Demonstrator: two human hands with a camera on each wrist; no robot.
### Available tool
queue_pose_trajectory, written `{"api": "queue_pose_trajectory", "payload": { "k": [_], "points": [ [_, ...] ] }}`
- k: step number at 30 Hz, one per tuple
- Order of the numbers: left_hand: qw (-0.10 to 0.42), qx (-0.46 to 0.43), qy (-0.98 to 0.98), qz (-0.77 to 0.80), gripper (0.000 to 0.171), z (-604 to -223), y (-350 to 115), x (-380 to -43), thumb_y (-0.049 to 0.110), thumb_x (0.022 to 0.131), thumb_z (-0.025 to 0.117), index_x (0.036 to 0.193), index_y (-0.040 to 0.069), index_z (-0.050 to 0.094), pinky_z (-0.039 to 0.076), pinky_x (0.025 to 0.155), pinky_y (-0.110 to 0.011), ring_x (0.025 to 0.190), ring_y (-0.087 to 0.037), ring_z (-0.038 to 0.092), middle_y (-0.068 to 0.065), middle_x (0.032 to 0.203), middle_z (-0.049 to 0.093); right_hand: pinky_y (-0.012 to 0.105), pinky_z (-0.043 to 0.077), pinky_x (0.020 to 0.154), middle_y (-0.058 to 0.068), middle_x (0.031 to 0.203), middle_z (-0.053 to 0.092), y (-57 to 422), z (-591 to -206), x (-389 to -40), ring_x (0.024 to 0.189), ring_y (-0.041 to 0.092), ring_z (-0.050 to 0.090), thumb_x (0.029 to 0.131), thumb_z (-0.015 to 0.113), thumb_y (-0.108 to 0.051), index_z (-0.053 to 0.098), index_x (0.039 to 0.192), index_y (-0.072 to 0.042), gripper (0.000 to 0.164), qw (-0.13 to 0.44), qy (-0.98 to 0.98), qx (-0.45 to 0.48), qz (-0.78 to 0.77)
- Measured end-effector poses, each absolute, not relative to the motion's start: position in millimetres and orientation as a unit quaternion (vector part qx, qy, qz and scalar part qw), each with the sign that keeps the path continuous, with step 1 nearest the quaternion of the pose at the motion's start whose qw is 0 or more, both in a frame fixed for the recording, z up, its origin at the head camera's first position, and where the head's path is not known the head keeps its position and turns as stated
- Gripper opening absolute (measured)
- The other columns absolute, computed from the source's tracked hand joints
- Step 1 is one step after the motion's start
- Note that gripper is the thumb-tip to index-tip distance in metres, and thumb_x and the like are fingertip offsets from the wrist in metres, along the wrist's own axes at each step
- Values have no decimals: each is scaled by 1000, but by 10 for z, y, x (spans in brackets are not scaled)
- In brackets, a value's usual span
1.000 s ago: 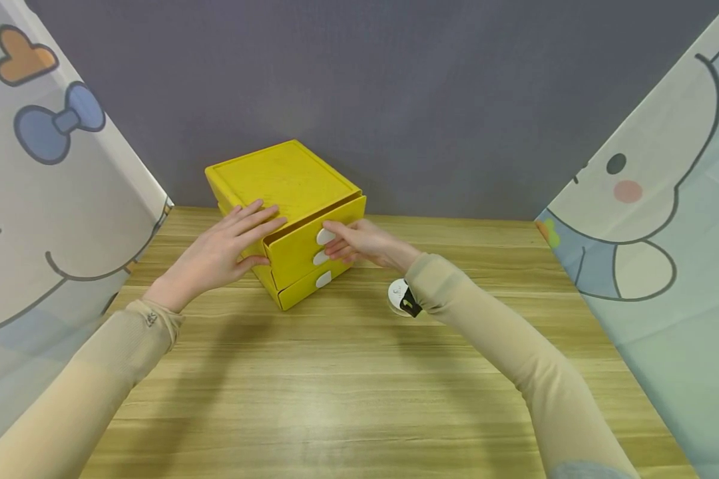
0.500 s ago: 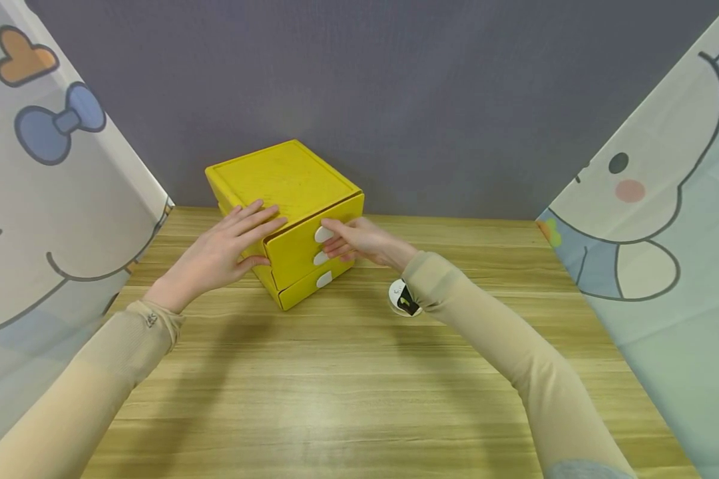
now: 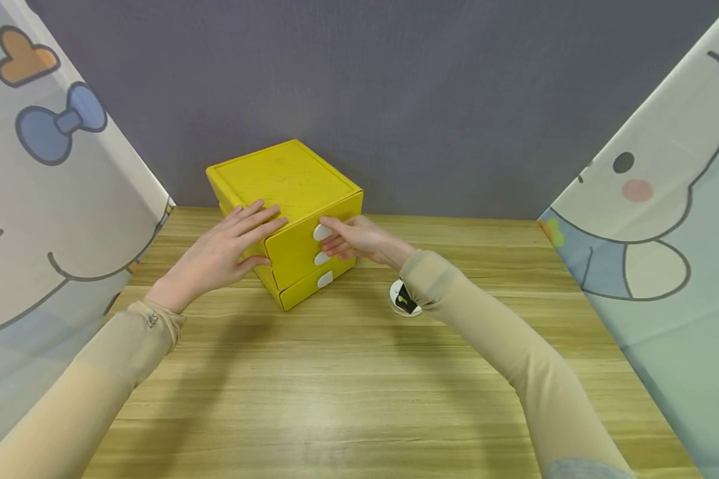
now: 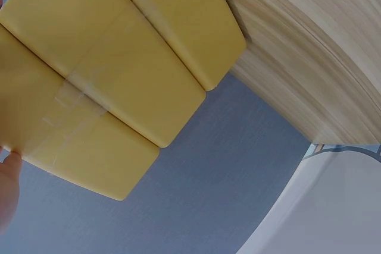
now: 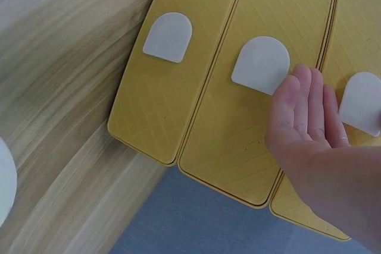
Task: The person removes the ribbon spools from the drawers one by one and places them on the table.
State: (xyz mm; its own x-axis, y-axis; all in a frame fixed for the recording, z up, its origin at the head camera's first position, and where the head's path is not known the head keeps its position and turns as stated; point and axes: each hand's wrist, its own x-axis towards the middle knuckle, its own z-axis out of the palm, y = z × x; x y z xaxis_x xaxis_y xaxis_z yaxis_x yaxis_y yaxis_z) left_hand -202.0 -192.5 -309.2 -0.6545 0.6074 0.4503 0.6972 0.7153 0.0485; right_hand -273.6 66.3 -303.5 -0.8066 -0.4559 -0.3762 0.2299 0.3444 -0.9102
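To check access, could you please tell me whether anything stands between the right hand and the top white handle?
Nothing visible does: the right hand is at the top white handle, with no object between. The left hand rests on the yellow box, left of that handle.

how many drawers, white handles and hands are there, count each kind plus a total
Drawers: 3
White handles: 3
Hands: 2 (left hand, right hand)
Total: 8
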Motion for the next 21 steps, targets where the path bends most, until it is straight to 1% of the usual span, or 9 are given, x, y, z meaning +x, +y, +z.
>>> {"api": "queue_pose_trajectory", "payload": {
  "k": [6,12,15,21],
  "points": [
    [206,-361,-903,-109,78,-3091,-1920,-2018,16,79,77,147,17,40,24,120,-54,144,-36,30,-12,153,38,43,52,100,19,116,68,656,-3031,-2744,110,31,65,97,51,-44,64,116,0,51,299,768,-72,-561],
    [208,-363,-902,-108,78,-3092,-1916,-2015,16,79,77,147,17,40,24,120,-54,144,-36,30,-13,153,38,48,47,106,17,111,68,655,-3037,-2759,111,33,65,97,51,-43,64,116,1,50,300,764,-72,-566],
    [206,-363,-903,-108,78,-3090,-1917,-2016,16,79,77,147,17,40,24,120,-54,144,-36,30,-12,153,38,49,47,107,17,108,68,655,-3040,-2761,110,33,65,98,51,-43,64,116,1,50,300,763,-71,-569],
    [202,-361,-904,-105,78,-3082,-1924,-2019,16,79,77,147,17,40,24,120,-54,144,-36,29,-12,153,38,48,47,106,18,112,68,648,-3045,-2761,109,32,65,98,51,-43,64,117,1,50,302,761,-71,-569]
  ]
}}
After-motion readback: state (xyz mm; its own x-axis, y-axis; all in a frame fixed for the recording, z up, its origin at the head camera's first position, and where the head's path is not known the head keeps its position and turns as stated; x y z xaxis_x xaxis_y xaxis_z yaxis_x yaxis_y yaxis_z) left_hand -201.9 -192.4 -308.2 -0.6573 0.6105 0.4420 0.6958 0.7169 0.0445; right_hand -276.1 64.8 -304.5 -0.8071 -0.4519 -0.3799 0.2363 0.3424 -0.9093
